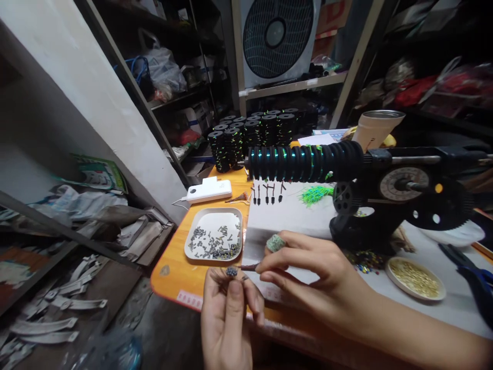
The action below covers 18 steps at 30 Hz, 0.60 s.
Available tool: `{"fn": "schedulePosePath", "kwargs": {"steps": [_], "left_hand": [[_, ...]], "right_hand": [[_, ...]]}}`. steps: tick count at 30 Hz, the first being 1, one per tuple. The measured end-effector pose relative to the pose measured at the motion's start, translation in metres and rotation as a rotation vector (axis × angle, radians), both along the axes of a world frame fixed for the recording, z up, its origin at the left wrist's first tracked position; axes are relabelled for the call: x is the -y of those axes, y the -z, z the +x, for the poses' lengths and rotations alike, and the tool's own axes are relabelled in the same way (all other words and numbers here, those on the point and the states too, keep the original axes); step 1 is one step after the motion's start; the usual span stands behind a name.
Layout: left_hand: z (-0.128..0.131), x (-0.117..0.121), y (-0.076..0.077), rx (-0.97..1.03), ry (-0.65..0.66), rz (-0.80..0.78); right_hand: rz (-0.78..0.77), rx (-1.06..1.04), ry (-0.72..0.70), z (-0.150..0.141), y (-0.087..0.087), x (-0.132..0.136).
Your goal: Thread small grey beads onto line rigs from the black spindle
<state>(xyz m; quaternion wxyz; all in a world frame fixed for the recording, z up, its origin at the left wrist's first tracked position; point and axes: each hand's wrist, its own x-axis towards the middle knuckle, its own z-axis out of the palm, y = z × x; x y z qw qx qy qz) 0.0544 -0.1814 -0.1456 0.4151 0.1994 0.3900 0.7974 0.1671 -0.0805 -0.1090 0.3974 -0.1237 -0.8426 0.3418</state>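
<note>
My left hand (231,318) pinches a small dark bead-like cluster (231,271) between thumb and fingers, with thin brownish strands around it. My right hand (311,267) is closed on a thin dark brown stick (249,267), whose tip points at the left hand. A greenish rough lump (276,242) sits at the right fingers; how it is held is partly hidden. Just beyond the left hand is a white square tray (188,246) with many small dark and metallic pieces. Several small dark T-shaped parts (267,192) lie on the white sheet (262,221).
A black geared machine (408,185) carries a roller of dark discs (304,162) across the table. Stacked spools (252,131) stand behind. Green strands (318,195), a dish of gold pieces (416,280), blue-handled pliers (472,277) and a white power bank (210,190) lie around.
</note>
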Motion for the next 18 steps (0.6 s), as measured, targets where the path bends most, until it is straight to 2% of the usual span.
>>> {"fn": "schedulePosePath", "kwargs": {"steps": [9, 15, 18], "left_hand": [[-0.0063, 0.0052, 0.0047, 0.088, 0.094, 0.072], [-0.0019, 0.0046, 0.003, 0.133, 0.076, 0.036], [0.0032, 0.0039, 0.0043, 0.141, 0.063, -0.036]], "right_hand": [[0.05, 0.079, -0.08, 0.0016, 0.0021, 0.0008], [0.015, 0.071, -0.087, 0.0031, 0.002, 0.0038], [-0.019, 0.028, -0.068, 0.002, 0.0026, 0.0061]]}}
